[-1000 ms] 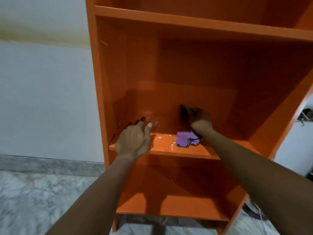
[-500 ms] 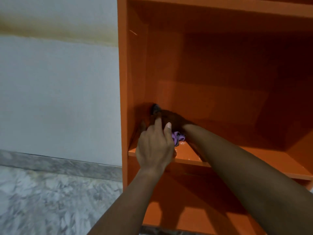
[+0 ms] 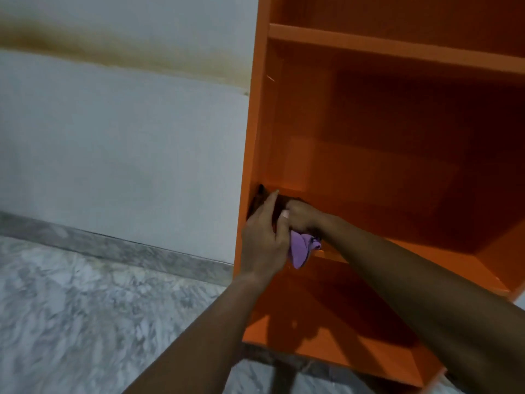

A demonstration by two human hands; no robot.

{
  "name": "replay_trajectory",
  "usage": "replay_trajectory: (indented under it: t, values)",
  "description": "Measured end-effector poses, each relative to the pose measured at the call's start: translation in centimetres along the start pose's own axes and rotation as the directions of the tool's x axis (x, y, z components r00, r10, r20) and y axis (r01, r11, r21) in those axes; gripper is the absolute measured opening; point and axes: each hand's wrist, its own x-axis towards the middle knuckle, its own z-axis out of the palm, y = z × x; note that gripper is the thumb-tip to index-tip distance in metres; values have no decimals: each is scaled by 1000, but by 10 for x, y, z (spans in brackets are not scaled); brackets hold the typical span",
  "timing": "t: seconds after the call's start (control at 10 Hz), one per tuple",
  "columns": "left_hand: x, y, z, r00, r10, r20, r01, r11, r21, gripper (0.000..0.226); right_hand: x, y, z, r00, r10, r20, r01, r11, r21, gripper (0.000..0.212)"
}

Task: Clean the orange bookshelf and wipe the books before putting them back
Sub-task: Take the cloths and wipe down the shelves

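The orange bookshelf (image 3: pixel 397 155) fills the right half of the head view, and no books stand on the shelves that show. My right hand (image 3: pixel 302 216) grips a purple cloth (image 3: pixel 301 250) at the front left corner of the middle shelf, and the cloth hangs over the shelf's front edge. My left hand (image 3: pixel 262 237) is cupped right beside it at the shelf's left front edge, fingers straight and pointing up against the left side panel. Whether it touches the cloth is hidden.
A pale wall (image 3: pixel 122 143) with a yellowish stain band stands left of the bookshelf. A grey marble skirting (image 3: pixel 113 245) runs along its foot above the marble floor (image 3: pixel 85 322). The lower shelf (image 3: pixel 326 345) lies below my arms.
My right hand has swept the purple cloth leftward along the middle shelf to its front left corner. My left hand moved left with it. The white dust seen earlier no longer shows.
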Motion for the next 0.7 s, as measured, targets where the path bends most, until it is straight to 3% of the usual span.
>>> replay_trajectory:
  t: [0.1, 0.2, 0.3, 0.4, 0.5, 0.6, 0.7]
  values:
    - [-32, -6, -26, 995, 22, -97, -12, 995, 96, 39, -22, -10, 9, 999, -27, -37, 33, 988, 148, 35]
    - [-41, -6, -48, 967, -68, -246, 108, 982, 154, 35, -46, -24, 16, 989, -71, -129, 95, 977, 191, 30]
    - [-43, -1, -55, 951, -215, -222, 258, 948, 188, 42, -72, -38, 26, 947, -119, -299, 185, 961, 206, 30]
    - [-47, 4, -47, 944, -328, -28, 327, 925, 192, 51, -92, -43, 30, 917, -154, -368, 234, 955, 183, 29]
    - [-53, 8, -45, 936, -349, 39, 329, 910, 250, 60, -108, -36, 28, 864, -60, -499, 200, 952, 231, 34]
    - [-55, 11, -43, 946, -322, 27, 297, 899, 322, 67, -124, -11, 17, 758, 175, -628, 66, 938, 341, 36]
    - [-61, 9, -29, 957, -287, 37, 252, 889, 384, 70, -139, 28, 6, 647, 431, -629, -114, 870, 479, 35]
